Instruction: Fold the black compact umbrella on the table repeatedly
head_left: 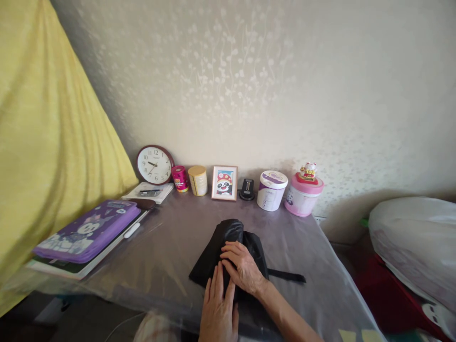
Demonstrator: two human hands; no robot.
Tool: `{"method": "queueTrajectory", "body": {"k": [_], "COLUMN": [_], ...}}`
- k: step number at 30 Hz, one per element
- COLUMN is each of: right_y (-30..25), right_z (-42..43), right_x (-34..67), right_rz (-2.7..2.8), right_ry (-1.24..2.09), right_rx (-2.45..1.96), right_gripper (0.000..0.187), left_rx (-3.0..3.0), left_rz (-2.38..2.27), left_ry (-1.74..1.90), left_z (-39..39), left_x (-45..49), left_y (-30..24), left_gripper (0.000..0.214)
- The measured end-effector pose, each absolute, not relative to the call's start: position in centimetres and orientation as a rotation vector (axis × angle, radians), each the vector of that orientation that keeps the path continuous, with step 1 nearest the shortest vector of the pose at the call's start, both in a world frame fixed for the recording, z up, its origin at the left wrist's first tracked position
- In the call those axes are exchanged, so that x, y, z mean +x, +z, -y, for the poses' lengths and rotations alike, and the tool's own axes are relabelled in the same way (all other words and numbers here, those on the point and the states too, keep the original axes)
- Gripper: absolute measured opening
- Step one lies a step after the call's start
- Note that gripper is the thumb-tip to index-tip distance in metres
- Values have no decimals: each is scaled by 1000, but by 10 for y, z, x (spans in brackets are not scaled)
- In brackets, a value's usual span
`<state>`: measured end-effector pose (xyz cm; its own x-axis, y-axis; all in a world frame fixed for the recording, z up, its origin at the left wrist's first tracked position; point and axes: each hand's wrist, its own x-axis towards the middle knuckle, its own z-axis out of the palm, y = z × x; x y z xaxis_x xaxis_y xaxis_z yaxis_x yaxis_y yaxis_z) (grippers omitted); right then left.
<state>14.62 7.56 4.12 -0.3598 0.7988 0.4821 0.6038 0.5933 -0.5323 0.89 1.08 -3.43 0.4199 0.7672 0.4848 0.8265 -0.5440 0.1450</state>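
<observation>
Our left hand (216,304) and right hand (245,268) lie palm-down, fingers extended and clasping nothing, on the soft black bundle of thin, slightly glossy fabric (213,249) near the front of the grey-brown, smooth-covered table (167,251). We judge the bundle partly compacted: its layers overlap, but puffed creases remain and the narrow black strap (288,275) extends loose.

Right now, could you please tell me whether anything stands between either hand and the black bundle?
Nothing visible does: the left hand and the right hand both rest directly on the black bundle.
</observation>
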Motion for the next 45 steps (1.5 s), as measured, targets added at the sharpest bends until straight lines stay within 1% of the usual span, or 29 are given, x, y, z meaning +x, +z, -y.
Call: {"method": "queueTrajectory", "body": {"k": [5,9,12,16,21,25,27,29,32,35,40,42,43,45], "right_y": [35,35,34,25,17,28,37,44,42,31,32,40,42,42], "right_z": [-122,-163,-169,-140,-72,-24,-13,-16,-32,-34,3,11,11,5], "right_x": [158,169,187,212,217,206,202,199,195,186,174,179,184,197], "right_rz": [2133,2006,1894,1860,2002,2185,2229,2155,2044,2153,2363,2305,2216,1957], "right_ry": [265,226,207,233,315,411,516,548,405,323,514,614,628,555], "right_rx": [-1232,-1372,-1468,-1515,-1458,-1403,-1337,-1333,-1404,-1410,-1240,-1218,-1271,-1484], "right_gripper": [20,25,30,32,28,25,25,27,30,36,21,23,25,27], "left_rx": [-2563,-2612,-2637,-2743,-2806,-2816,-2832,-2840,-2821,-2815,-2852,-2853,-2851,-2844], "left_rz": [1607,1674,1725,1767,1873,1951,1950,1951,1961,1950,1883,1871,1873,1886], "left_ry": [-758,-810,-861,-968,-1217,-1395,-1429,-1443,-1449,-1411,-1327,-1312,-1306,-1288], "left_z": [-8,-7,-6,-7,-11,-13,-13,-13,-13,-13,-12,-11,-11,-10], "left_x": [13,14,14,12,6,0,-2,-2,-2,-2,-3,-3,-2,-1], "left_y": [-21,-17,-16,-15,-13,-9,-8,-7,-8,-10,-12,-11,-9,-7], "left_gripper": [89,88,85,77,71,65,63,63,63,64,69,71,73,74]}}
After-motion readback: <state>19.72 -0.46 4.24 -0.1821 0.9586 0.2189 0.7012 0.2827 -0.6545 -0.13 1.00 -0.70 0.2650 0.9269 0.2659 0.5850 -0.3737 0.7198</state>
